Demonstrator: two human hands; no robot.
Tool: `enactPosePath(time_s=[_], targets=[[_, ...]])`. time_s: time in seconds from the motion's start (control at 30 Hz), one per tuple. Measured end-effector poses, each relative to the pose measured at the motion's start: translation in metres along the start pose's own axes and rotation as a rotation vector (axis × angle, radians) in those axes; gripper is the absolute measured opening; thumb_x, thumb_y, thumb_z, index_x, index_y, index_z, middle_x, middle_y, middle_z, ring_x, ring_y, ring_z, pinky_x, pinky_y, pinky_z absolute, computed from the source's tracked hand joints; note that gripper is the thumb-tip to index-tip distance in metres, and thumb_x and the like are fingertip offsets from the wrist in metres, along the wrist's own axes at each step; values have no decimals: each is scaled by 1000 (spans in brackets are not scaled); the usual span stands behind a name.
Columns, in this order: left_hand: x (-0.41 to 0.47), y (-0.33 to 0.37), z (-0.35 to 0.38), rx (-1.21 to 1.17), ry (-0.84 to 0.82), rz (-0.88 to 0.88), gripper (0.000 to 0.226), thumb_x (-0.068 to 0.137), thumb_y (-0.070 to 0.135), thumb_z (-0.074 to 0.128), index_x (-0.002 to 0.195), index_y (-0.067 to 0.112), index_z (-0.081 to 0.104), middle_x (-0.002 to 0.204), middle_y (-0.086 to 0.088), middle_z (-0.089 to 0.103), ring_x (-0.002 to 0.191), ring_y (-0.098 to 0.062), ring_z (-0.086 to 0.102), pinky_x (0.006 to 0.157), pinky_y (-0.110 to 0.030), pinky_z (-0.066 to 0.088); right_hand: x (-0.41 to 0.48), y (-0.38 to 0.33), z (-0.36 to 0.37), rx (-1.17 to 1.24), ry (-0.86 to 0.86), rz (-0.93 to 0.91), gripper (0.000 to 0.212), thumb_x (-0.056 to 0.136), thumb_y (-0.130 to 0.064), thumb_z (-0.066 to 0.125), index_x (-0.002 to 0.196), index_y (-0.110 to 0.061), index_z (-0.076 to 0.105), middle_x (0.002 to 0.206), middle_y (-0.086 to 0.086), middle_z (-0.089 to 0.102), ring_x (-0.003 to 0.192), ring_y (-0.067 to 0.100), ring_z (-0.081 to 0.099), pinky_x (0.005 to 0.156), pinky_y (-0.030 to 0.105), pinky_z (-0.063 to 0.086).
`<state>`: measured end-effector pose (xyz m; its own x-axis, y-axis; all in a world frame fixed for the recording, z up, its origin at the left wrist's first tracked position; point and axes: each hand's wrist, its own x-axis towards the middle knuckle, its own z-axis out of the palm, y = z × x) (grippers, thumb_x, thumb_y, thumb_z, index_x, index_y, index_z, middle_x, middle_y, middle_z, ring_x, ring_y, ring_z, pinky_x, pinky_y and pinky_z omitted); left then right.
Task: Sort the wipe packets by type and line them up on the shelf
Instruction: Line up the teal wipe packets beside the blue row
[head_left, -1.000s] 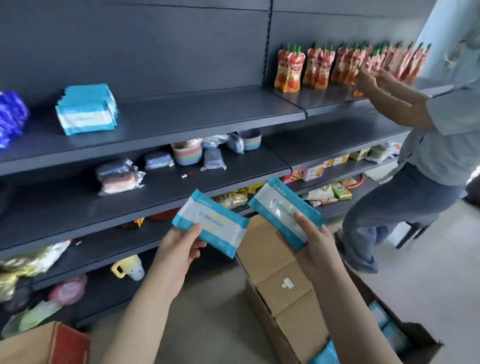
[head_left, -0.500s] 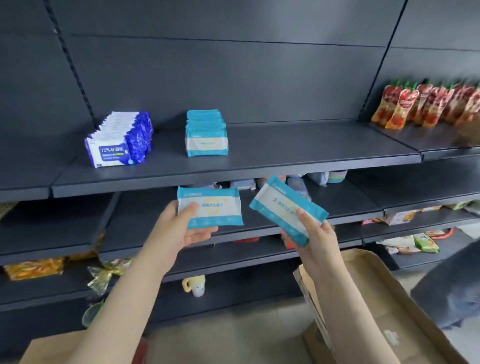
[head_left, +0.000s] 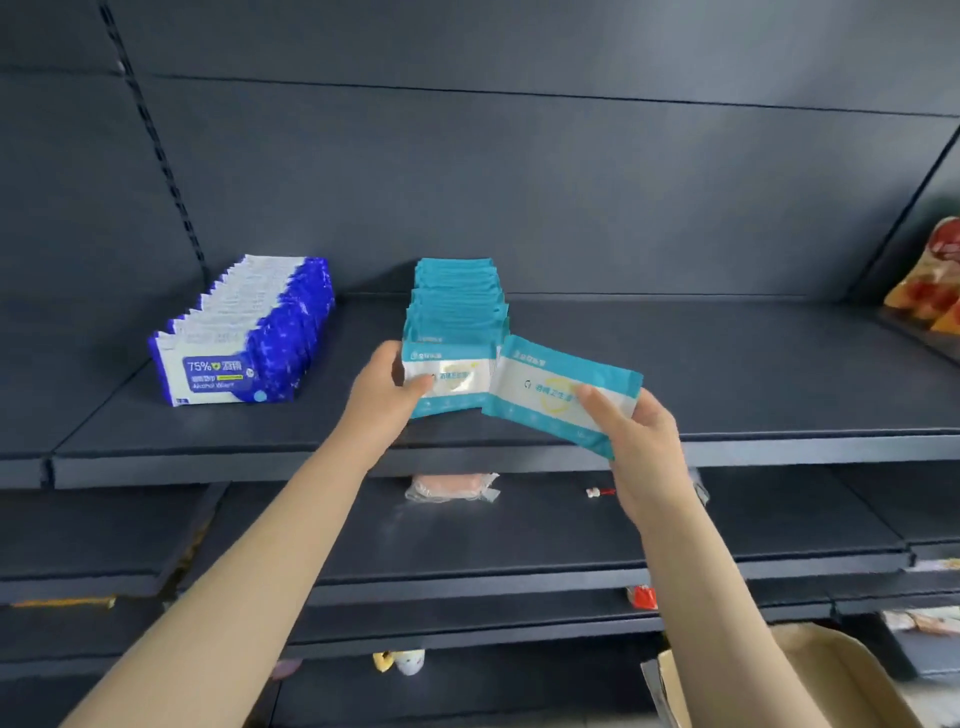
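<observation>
Blue row (head_left: 249, 332): packets on edge, front to back, on the top shelf (head_left: 727, 374). The front label reads "75%" and "Alcohol Wipes", with Chinese characters beside it.

Teal row (head_left: 457, 301): at 3 o'clock of the blue row, well apart from it, same shelf, also standing front to back. Only the top seams show on these packets, so no text can be read.

Left hand (head_left: 382, 400): grips 1 teal packet, the left packet (head_left: 452, 374). The thumb lies across its white front panel and the fingers are hidden behind. The packet stands upright at the front end of the teal row. Its print is Chinese and too blurred to read. Cannot tell whether its lower edge touches the shelf.

Right hand (head_left: 639, 441): pinches a 2nd teal packet, the right packet (head_left: 556, 395), thumb on its face, fingers underneath. The packet tilts down toward 4 o'clock and its left end meets the left packet's right edge. It hangs over the shelf's front part. Print is again blurred.

Other: a pink wrapped pack (head_left: 452, 486) sits on the shelf below, at 6 o'clock of the left packet. Red pouches (head_left: 930, 280) are at the far 3 o'clock edge. A cardboard box (head_left: 831, 675) is at 5 o'clock.
</observation>
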<state>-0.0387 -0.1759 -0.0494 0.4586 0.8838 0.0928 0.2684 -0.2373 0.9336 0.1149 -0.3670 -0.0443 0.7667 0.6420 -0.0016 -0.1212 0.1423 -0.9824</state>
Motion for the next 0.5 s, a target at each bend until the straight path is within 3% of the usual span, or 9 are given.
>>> enactPosePath(time_s=[0.1,0.23,0.4,0.5], targets=[[30,-13,3,60,84,-1,21,92,19,65,111,22,57,104,12,64,92,1,61,65,-17,45,43,14,16,-67,-56,13,21,89,-24,71,108,-16,68,102,-4,76,96,13,73,80,31,59],[52,-20,1,170,113,11,17,89,23,69,102,23,59,93,20,62,87,3,62,69,-23,54,74,29,34,-247,-121,-43,10,90,-24,71,98,-26,66,95,-11,73,87,3,71,67,20,58],[65,-18,-3,110,96,22,6,98,24,58,102,21,59,102,2,65,82,-12,71,70,-28,61,96,45,55,-373,-132,-99,32,87,-29,76,117,-24,65,108,-9,71,99,6,69,76,25,60],[66,-15,-10,135,24,12,11,101,29,50,106,22,57,105,1,64,84,-12,71,69,-27,61,99,51,70,-445,-103,-158,39,86,-32,76,121,-24,63,115,-7,66,106,9,64,82,26,59]])
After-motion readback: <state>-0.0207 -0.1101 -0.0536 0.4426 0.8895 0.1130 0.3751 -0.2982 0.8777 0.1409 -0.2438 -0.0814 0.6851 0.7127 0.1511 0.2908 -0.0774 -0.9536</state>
